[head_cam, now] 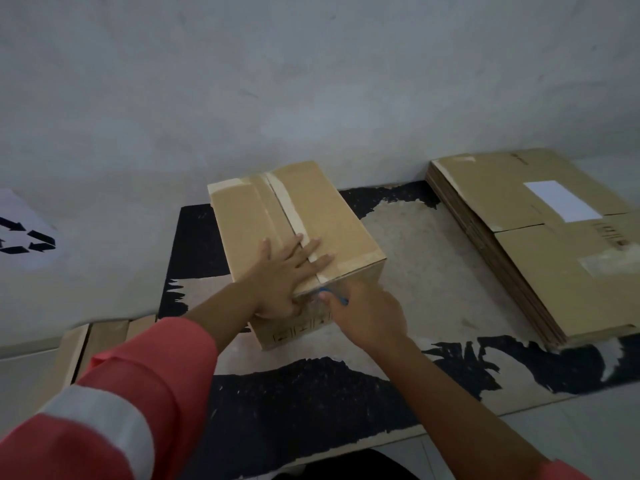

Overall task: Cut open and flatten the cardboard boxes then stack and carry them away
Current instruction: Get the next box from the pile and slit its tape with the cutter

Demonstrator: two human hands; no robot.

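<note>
Worn board [433,278]: box [263,216] (right hand [367,313], blue cutter [334,296])

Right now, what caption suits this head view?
Left hand presses a taped cardboard box; right hand holds a blue cutter against it.

white sheet [24,233], at the left: showing black recycling arrows | box [298,216], near side: printed symbols blurring beyond reading | flattened stack [540,271]: marks beside white label [561,200] also blurring
</note>
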